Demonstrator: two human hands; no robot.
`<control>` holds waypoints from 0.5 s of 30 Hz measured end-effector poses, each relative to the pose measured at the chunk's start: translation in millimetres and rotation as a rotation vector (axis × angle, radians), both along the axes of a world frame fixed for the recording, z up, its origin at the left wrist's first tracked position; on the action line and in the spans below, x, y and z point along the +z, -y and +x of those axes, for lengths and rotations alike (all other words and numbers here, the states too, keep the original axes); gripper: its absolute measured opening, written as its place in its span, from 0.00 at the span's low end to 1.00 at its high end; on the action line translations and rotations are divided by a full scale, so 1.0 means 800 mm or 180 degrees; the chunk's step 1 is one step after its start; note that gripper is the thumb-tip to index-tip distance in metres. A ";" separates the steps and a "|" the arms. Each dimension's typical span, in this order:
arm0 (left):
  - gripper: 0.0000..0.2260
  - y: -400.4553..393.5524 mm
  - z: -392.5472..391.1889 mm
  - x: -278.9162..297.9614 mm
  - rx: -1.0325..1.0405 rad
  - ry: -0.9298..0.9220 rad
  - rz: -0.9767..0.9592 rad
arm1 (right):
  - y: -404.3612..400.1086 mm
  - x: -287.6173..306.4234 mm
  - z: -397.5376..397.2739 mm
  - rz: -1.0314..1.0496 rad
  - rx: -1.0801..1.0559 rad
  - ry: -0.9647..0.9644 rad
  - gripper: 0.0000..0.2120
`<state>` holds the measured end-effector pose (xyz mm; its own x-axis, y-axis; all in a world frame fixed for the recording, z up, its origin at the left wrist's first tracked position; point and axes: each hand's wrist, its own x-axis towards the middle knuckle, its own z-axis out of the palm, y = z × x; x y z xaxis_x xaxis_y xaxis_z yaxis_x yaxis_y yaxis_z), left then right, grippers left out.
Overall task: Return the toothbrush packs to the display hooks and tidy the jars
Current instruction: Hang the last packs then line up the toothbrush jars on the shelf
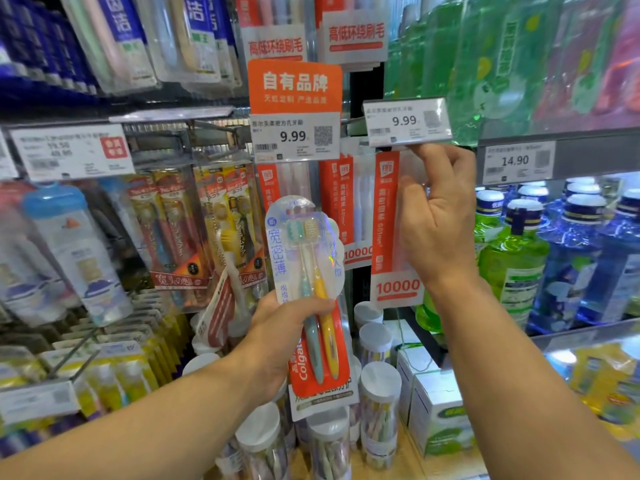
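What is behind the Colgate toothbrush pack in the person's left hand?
Behind the Colgate toothbrush pack, which the left hand grips, stand clear jars with white lids. The pack covers some jars, so their number stays hidden.

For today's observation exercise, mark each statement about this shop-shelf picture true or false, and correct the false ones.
1. The left hand holds a Colgate toothbrush pack. True.
2. That pack contains three brushes. False: two, one teal and one yellow.
3. The right hand pinches the top of an orange-and-white pack just under a price tag. True.
4. That tag reads 14.90. False: it reads 9.99.
5. The white-lidded jars stand above the hooks. False: they stand below, near the wrists.
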<state>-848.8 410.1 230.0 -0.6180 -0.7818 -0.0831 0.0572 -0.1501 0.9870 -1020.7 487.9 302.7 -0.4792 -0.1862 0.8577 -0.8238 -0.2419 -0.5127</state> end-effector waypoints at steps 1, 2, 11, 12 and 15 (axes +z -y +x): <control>0.13 0.000 0.000 -0.001 0.0010 0.0007 0.0005 | -0.001 0.000 -0.001 0.0013 0.0000 0.0000 0.16; 0.14 0.000 0.000 -0.001 0.0021 0.0010 0.0018 | -0.001 -0.001 -0.002 0.0037 0.0013 -0.0017 0.15; 0.10 -0.001 -0.004 0.001 -0.0011 -0.0045 0.0053 | 0.000 0.010 0.000 -0.0013 0.0081 -0.0077 0.11; 0.10 -0.002 -0.004 0.002 -0.0025 -0.0056 0.0057 | 0.000 0.011 -0.001 0.0017 0.0080 -0.0076 0.12; 0.09 -0.002 -0.005 0.004 -0.0057 -0.0041 0.0040 | -0.004 0.014 -0.003 0.0114 0.0077 -0.0055 0.13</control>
